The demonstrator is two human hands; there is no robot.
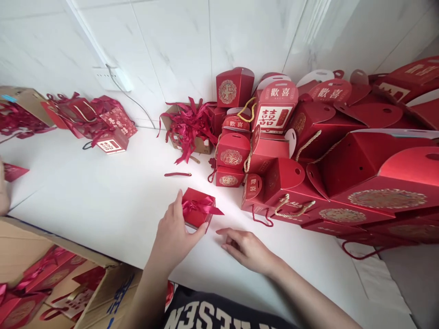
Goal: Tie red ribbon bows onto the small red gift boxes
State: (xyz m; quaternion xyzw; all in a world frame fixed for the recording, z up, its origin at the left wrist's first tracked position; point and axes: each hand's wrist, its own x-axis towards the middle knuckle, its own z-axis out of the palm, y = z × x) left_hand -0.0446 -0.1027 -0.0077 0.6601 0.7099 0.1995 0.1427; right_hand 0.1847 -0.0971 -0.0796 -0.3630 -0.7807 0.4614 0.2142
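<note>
A small red gift box [196,218] with a dark pink ribbon bow [201,206] on top stands on the white table [113,196]. My left hand [174,233] is closed around its left and near sides, the thumb at the near right corner. To the right of the box and apart from it is my right hand [244,246], which holds nothing; its index finger points toward the box and the other fingers are loosely bent. Behind the box lies a thin dark red strip [177,174].
Red gift boxes [274,183] are stacked along the right side. An open carton of ribbons [202,145] stands by the wall. More beribboned boxes [111,142] lie at the back left. A cardboard box [103,292] of finished-looking boxes sits front left; another person's hand [4,192] shows at the left edge.
</note>
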